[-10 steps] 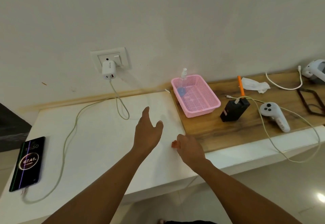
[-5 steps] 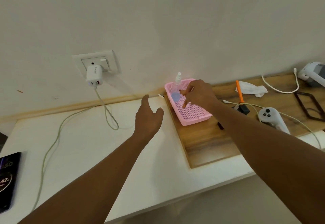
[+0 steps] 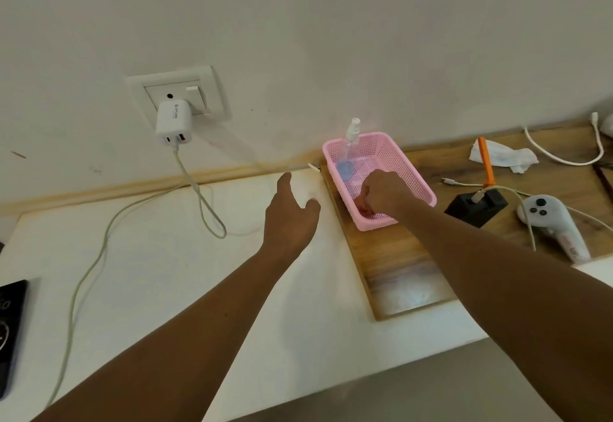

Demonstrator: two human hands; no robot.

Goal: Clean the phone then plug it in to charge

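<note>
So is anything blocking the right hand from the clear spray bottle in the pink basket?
Nothing visible does. The right hand is already inside the pink mesh basket, with the clear spray bottle upright in the far corner.

The pink perforated plastic basket sits on the rectangular wooden board, right of the white tabletop; a clear plastic spray bottle stands in its rear left corner, the dark flat phone lying at the far left edge
</note>
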